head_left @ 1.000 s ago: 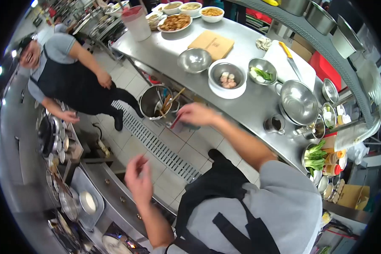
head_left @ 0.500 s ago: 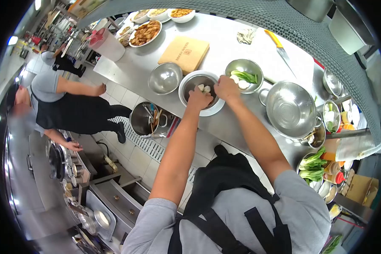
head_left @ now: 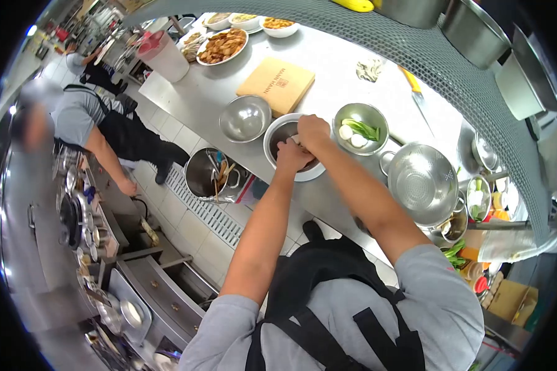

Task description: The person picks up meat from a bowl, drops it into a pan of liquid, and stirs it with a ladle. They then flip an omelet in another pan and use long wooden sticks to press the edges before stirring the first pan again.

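My left hand is inside a white-rimmed bowl on the steel table, its fingers bent down and closed. From above, my right hand reaches into the same bowl, fingers pointing downward and together. A small pale piece shows between the two hands; the fingertips and most of the contents are hidden. Just right of it stands a steel bowl with green leafy vegetable and white rounded pieces. An empty steel bowl sits at the left.
Behind the bowls lies a brown box. A yellow-handled knife lies at the back right, near a steel colander. Fried food fills a plate beside a plastic bucket. Below left are a utensil pot and another person.
My right hand has moved left from the rim of the greens bowl into the white-rimmed bowl. My left hand stays there. The other person at the left has turned and bent, lowering an arm.
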### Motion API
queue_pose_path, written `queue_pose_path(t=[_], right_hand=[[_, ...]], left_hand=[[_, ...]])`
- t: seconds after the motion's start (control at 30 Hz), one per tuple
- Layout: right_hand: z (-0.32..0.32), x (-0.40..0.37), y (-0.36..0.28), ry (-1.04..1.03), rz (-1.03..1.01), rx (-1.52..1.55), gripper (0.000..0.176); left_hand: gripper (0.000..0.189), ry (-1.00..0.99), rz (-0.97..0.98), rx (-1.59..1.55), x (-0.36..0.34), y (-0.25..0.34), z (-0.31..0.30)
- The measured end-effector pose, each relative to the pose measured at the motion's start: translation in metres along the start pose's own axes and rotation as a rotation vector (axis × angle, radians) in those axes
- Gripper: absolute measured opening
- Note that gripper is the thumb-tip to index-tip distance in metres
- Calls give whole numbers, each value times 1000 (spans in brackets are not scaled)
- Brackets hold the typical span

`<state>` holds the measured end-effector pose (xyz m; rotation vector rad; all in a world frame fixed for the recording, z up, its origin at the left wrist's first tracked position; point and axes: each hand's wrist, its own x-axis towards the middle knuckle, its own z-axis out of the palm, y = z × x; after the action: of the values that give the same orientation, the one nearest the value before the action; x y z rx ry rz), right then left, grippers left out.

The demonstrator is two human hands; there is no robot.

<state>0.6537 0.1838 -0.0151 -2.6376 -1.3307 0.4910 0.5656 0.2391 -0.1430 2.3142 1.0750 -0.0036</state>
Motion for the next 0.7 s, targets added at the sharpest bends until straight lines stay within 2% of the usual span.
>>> queue_pose_path(t=[0.17, 0.23, 0.33, 0.4, 0.5, 0.57, 0.6, 0.7], right_hand=[[7, 12, 5, 49, 55, -122, 19], [-7, 6, 10, -20, 73, -65, 24], [-26, -5, 22, -114, 62, 33, 30], [-6, 4, 37, -80, 31, 13, 30], [-8, -6, 48, -204, -79, 204, 27], [-29, -25, 50, -118, -96, 606, 28], [-35, -28, 50, -120, -112, 605, 28], [-38, -32, 36, 14, -159, 769, 26]], left_hand=[[83, -57, -84, 40, -5, 17, -17], [77, -146, -225, -28, -12, 26, -28], [74, -127, -216, -85, -17, 31, -26], [75, -88, -125, -44, -9, 26, -18], [75, -211, -143, -139, -30, 41, -61], [73, -212, -18, -196, -42, 51, -96], [73, -198, -26, -196, -43, 55, -109], [67, -43, 201, 94, -44, 43, -136]])
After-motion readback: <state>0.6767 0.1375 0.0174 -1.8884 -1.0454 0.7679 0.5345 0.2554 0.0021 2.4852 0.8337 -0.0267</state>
